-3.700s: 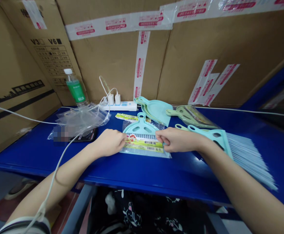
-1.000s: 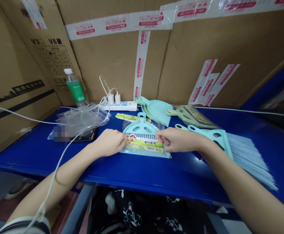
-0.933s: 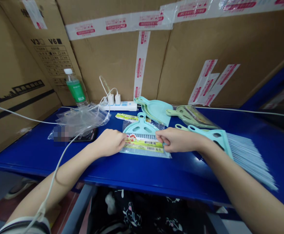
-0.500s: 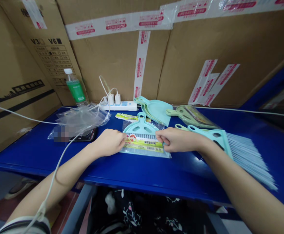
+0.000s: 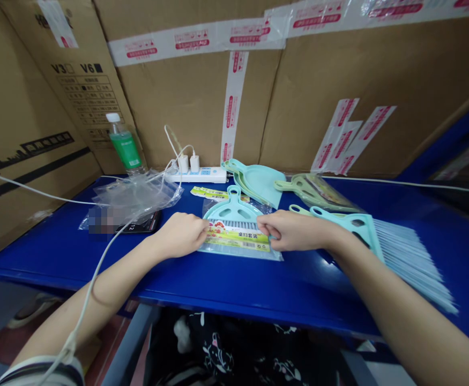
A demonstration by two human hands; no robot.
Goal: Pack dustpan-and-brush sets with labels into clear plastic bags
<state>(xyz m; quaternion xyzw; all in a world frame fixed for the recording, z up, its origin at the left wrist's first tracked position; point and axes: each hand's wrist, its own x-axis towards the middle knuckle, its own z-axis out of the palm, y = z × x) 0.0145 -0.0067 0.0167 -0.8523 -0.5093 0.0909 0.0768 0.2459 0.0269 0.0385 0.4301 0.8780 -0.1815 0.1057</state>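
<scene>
A light-blue dustpan and brush set [image 5: 234,211] lies at the middle of the desk, its handle pointing away from me. Around its lower part is a clear plastic bag [image 5: 238,254] with a yellow-green printed card [image 5: 240,236] showing mushrooms. My left hand [image 5: 183,235] is closed on the bag's left edge, and my right hand [image 5: 284,229] is closed on its right edge. The curled fingers hide the exact places of the grip. Just right of my right hand lie more light-blue dustpans [image 5: 363,228] and a brush with long pale bristles [image 5: 411,262].
Behind the set are stacked dustpans [image 5: 262,179], a bagged green set [image 5: 318,193] and a loose card [image 5: 202,193]. Clear bags [image 5: 138,195], a bottle [image 5: 125,147] and a power strip [image 5: 210,174] stand back left. A white cable [image 5: 97,268] crosses my left arm. Cardboard [image 5: 186,107] walls the back.
</scene>
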